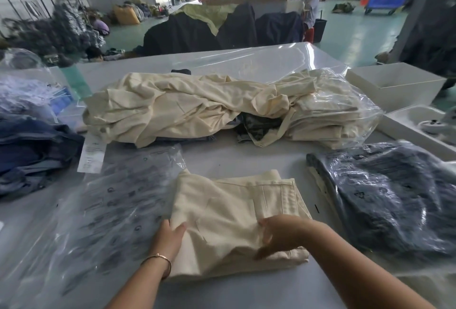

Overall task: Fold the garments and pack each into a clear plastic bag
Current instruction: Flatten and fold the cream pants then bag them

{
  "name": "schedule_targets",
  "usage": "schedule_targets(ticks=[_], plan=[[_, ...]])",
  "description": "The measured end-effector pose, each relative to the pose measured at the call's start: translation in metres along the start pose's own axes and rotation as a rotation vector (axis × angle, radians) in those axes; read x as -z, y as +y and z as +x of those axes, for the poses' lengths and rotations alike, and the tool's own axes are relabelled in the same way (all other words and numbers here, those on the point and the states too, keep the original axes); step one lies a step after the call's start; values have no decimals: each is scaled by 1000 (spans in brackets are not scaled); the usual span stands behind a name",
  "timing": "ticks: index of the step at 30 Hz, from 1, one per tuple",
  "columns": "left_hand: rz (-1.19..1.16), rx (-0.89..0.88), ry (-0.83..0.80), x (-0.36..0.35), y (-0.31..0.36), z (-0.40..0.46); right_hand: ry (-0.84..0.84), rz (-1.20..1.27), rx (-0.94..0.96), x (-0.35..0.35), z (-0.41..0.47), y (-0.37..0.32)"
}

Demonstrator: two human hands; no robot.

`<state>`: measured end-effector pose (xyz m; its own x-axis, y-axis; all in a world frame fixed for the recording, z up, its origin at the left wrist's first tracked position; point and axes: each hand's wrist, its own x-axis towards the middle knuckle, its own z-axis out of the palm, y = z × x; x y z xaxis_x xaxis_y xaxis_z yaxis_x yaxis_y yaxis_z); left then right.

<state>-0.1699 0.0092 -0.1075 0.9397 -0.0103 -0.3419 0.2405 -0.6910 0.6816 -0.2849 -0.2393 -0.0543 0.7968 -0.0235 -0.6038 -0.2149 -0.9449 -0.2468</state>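
Folded cream trousers (237, 222) sit on the white worktop (234, 158) right in front; left hand (170, 237) lies flat on their left edge, fingers straight; right hand (278, 234) pinches the fabric, though it's blurry. Printed clear plastic bags (111, 210) lie just left, touching the trousers; a loose cream garment heap (187, 106) sits behind.

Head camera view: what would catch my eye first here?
Probably the folded cream cotton trousers at the near table edge, with the left hand and right hand resting on them. Behind lies a crumpled heap of cream cloth; at the right, a dark denim garment sealed in clear plastic.
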Motion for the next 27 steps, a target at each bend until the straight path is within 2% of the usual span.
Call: schedule_targets(ticks=[1,4,5,7,8,11,16,18,21,22,23,25,27], plan=[[57,7,-1,-2,-3,-2,68,37,-22,4,4,1],[90,-4,4,-3,-7,-10,544,46,-226,8,25,6],[89,-14,3,-3,-6,-11,605,127,-344,7,32,10],[68,-48,1,-2,-6,-12,559,339,-521,-1,43,22],[42,-77,-3,-2,-6,-12,543,369,-555,-8,47,28],[-10,-168,-4,1,-7,-11,703,321,-486,-16,54,40],[-98,-263,128,0,-2,-9,1048,301,-375,0,50,63],[-34,-247,136,-5,-4,-5,1001,277,-402,5,51,67],[193,-122,78,-8,-13,-1,676,191,-497,5,55,66],[237,-101,88,-7,-15,0,633,156,-512,4,56,63],[251,-90,109,-5,-16,0,647,110,-483,1,58,58],[199,-57,127,0,-16,2,725,23,-299,-13,65,41],[74,3,59,2,-14,4,644,-48,-68,-36,70,19]])
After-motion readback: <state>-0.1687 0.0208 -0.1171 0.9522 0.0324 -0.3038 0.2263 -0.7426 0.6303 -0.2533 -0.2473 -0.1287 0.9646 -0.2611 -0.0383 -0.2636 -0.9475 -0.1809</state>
